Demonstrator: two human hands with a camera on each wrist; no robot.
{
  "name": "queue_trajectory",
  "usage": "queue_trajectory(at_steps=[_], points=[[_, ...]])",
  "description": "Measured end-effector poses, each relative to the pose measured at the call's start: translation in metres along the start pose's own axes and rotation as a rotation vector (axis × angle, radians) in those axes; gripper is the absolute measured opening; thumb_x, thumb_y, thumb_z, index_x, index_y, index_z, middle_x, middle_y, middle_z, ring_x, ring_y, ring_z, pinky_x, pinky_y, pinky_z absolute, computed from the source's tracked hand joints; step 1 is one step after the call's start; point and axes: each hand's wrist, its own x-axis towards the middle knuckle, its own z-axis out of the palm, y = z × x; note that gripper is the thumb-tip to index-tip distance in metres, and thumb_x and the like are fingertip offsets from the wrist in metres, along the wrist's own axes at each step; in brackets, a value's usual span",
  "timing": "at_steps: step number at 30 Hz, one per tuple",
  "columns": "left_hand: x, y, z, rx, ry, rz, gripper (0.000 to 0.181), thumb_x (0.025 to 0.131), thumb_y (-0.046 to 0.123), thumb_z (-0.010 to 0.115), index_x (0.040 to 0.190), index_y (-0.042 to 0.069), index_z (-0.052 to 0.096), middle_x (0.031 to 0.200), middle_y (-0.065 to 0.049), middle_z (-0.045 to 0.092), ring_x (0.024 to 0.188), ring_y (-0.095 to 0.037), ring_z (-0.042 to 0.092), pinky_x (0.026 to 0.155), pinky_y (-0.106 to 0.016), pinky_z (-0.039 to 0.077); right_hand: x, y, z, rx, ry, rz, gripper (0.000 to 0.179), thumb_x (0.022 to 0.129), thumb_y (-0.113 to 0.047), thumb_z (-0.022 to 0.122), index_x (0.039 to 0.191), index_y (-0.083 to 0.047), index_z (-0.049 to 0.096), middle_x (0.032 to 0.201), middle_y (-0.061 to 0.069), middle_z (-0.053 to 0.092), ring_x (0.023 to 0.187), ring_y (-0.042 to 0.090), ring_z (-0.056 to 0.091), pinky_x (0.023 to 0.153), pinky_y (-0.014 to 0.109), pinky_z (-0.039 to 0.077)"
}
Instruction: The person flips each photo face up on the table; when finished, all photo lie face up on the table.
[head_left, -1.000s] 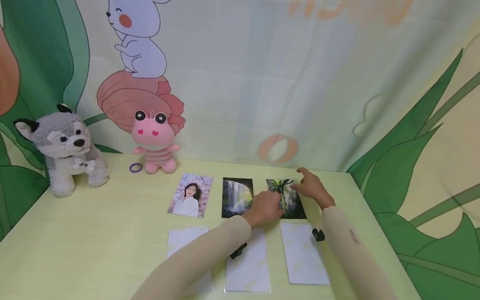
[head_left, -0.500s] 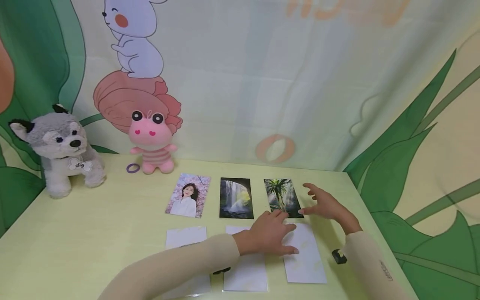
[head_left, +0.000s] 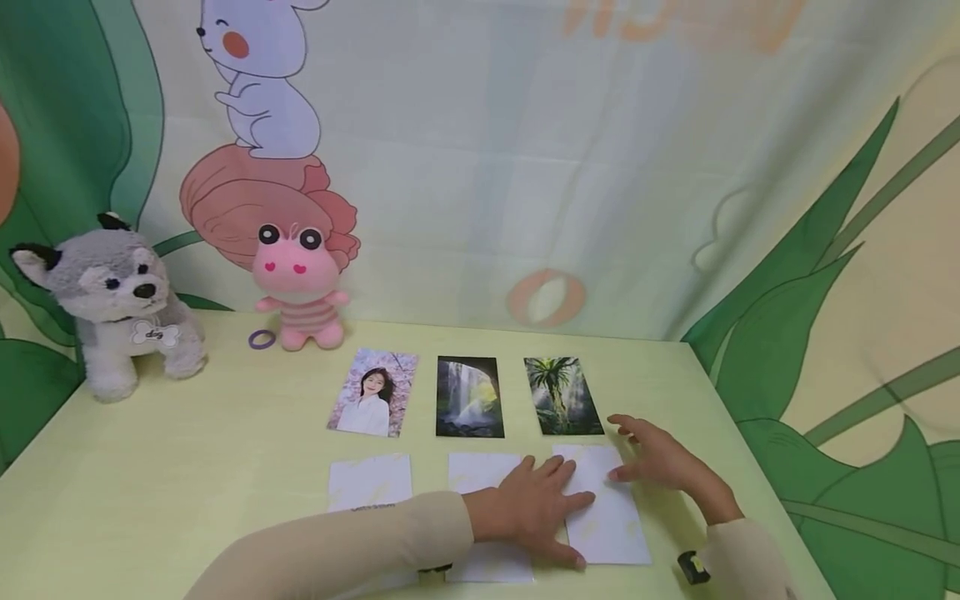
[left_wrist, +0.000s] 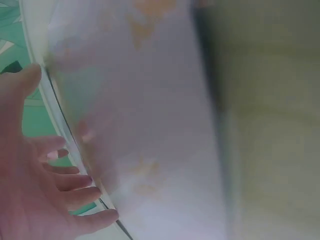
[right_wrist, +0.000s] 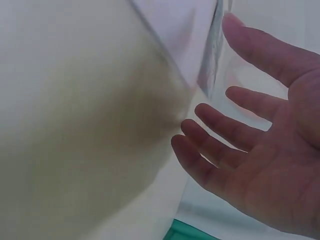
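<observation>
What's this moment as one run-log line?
left grip: spread over middle white sheet and right white sheet; right grip: by latter's right edge, holding nothing; three photos: in row behind

Left sleeve point(head_left: 337, 537) — itself cropped by the bottom edge — hides parts of the left white card point(head_left: 370, 479) and middle white card point(head_left: 480, 468) | sleeve lettering point(head_left: 373, 506) too small to read | printed rabbit point(head_left: 258, 50) cut off up top | right hand point(right_wrist: 280, 170) cropped in the right-wrist view.
</observation>
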Motion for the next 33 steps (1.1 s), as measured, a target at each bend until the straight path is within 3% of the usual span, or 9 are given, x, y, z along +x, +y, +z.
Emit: queue_trajectory(at_steps=[6, 14, 24, 28, 33], points=[[-0.001, -0.002, 0.0, 0.029, -0.008, 0.008, 0.077, 0.083, 0.082, 0.048, 0.148, 0.04, 0.042, 0.154, -0.006, 0.04, 0.142, -0.022, 0.039, 0.1, -0.046, 0.047, -0.002, 0.003, 0.009, -0.024, 0.035, -0.057, 0.082, 0.073, -0.019, 0.089, 0.138, 0.008, 0.048, 0.124, 0.028, 0.062, 0.117, 0.046, 0.058, 0.097, 0.06, 0.045], [-0.003, -0.001, -0.004, -0.001, -0.029, -0.008, 0.078, 0.083, 0.081, 0.05, 0.149, 0.04, 0.042, 0.157, -0.007, 0.037, 0.145, -0.022, 0.036, 0.102, -0.047, 0.046, 0.002, 0.002, 0.013, -0.065, 0.053, -0.037, 0.074, 0.073, -0.02, 0.089, 0.133, 0.005, 0.053, 0.116, 0.022, 0.064, 0.108, 0.039, 0.06, 0.093, 0.057, 0.048], [-0.002, 0.0, -0.002, -0.009, -0.016, -0.006, 0.077, 0.083, 0.081, 0.051, 0.148, 0.041, 0.043, 0.157, -0.006, 0.038, 0.145, -0.022, 0.036, 0.101, -0.047, 0.046, 0.007, 0.007, 0.016, -0.037, 0.057, -0.016, 0.068, 0.075, -0.019, 0.088, 0.131, 0.003, 0.056, 0.11, 0.018, 0.063, 0.1, 0.033, 0.059, 0.086, 0.051, 0.051], [-0.001, 0.001, -0.001, -0.022, -0.024, -0.006, 0.077, 0.083, 0.081, 0.051, 0.149, 0.04, 0.043, 0.158, -0.007, 0.037, 0.146, -0.022, 0.035, 0.103, -0.048, 0.045, 0.008, 0.011, 0.016, 0.03, 0.088, -0.019, 0.065, 0.077, -0.018, 0.086, 0.131, 0.003, 0.056, 0.103, 0.015, 0.063, 0.091, 0.026, 0.057, 0.08, 0.043, 0.049], [0.0, 0.002, 0.0, -0.034, -0.036, -0.024, 0.078, 0.083, 0.081, 0.052, 0.149, 0.041, 0.042, 0.16, -0.006, 0.036, 0.148, -0.022, 0.034, 0.106, -0.048, 0.043, 0.006, 0.018, 0.014, 0.249, 0.134, 0.043, 0.064, 0.084, -0.013, 0.08, 0.138, 0.001, 0.048, 0.101, 0.016, 0.059, 0.086, 0.02, 0.058, 0.072, 0.03, 0.051]])
